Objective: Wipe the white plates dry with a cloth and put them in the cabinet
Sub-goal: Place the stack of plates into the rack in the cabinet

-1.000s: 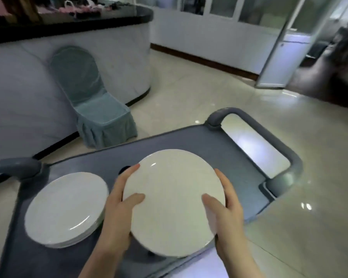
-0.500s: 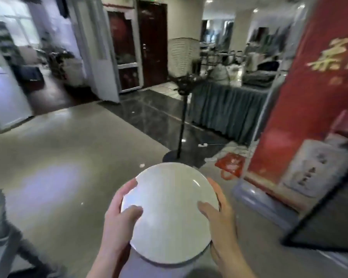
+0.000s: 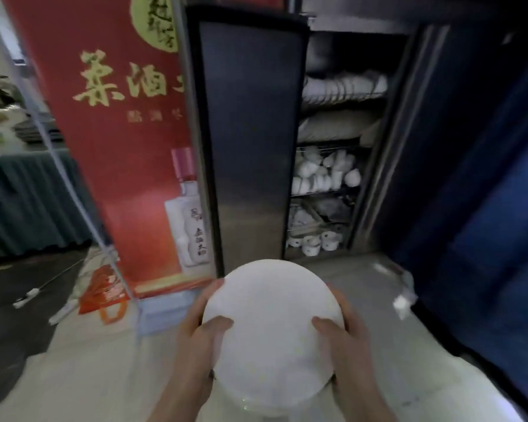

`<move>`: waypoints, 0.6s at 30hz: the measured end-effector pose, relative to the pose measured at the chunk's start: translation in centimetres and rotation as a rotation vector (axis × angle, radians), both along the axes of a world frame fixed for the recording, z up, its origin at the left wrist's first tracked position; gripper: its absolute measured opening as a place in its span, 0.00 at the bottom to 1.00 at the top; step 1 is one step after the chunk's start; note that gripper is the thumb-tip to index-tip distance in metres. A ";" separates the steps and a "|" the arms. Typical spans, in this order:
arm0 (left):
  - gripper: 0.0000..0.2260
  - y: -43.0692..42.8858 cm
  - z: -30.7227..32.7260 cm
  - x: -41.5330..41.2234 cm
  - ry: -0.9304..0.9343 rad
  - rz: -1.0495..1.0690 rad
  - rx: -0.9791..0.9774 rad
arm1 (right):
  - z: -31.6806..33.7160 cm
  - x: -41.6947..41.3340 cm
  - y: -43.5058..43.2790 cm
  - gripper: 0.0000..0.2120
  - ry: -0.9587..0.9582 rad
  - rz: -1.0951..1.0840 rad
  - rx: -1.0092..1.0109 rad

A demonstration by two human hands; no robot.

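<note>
White plate (image 3: 272, 330) at 6 o'clock of view, level. Left hand (image 3: 195, 339) grips its rim at 9 o'clock, right hand (image 3: 348, 345) at 3, thumbs on top; the opposed hold probably steadies it for carrying. Open cabinet (image 3: 333, 147) at 12, holding white crockery.

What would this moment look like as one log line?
left hand + right hand grip white plate | cabinet open ahead | plate not shelved
</note>
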State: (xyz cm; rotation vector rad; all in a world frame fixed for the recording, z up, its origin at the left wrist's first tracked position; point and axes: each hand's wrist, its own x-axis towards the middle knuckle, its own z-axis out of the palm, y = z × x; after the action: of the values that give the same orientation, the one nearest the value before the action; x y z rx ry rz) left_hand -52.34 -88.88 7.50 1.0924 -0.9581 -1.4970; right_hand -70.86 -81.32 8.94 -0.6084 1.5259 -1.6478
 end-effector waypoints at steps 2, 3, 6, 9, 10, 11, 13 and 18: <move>0.28 -4.3 -0.1 -4.1 0.025 -0.079 -0.007 | 0.3 -3.4 -2.9 0.29 0.000 -0.081 -0.008; 0.28 -6.4 -0.2 -6.0 0.036 -0.108 -0.009 | 0.3 -5.2 -4.7 0.28 0.001 -0.107 -0.005; 0.29 -13.3 -0.5 -11.4 0.072 -0.165 -0.013 | 0.6 -10.4 -10.7 0.25 0.020 -0.153 -0.003; 0.28 -19.5 -0.6 -16.6 0.083 -0.214 -0.041 | 0.8 -15.2 -16.1 0.25 0.011 -0.186 0.002; 0.27 -21.3 -0.7 -18.3 0.075 -0.222 -0.047 | 0.7 -16.9 -17.7 0.25 0.010 -0.203 0.011; 0.27 -22.9 -0.8 -20.0 0.063 -0.228 -0.045 | 0.5 -18.5 -19.1 0.26 0.011 -0.221 0.020; 0.27 -26.1 -0.9 -23.5 0.060 -0.246 -0.039 | 0.5 -21.8 -22.0 0.26 0.019 -0.244 0.012; 0.31 -35.0 -2.1 -33.2 0.015 -0.265 -0.030 | -0.2 -31.2 -30.5 0.26 0.063 -0.264 -0.029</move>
State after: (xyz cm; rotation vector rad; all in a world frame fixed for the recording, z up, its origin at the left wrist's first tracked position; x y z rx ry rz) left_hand -85.57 -123.91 5.38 0.9588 -1.1455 -1.6946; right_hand -102.09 -111.80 8.69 -0.4946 1.6889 -1.8653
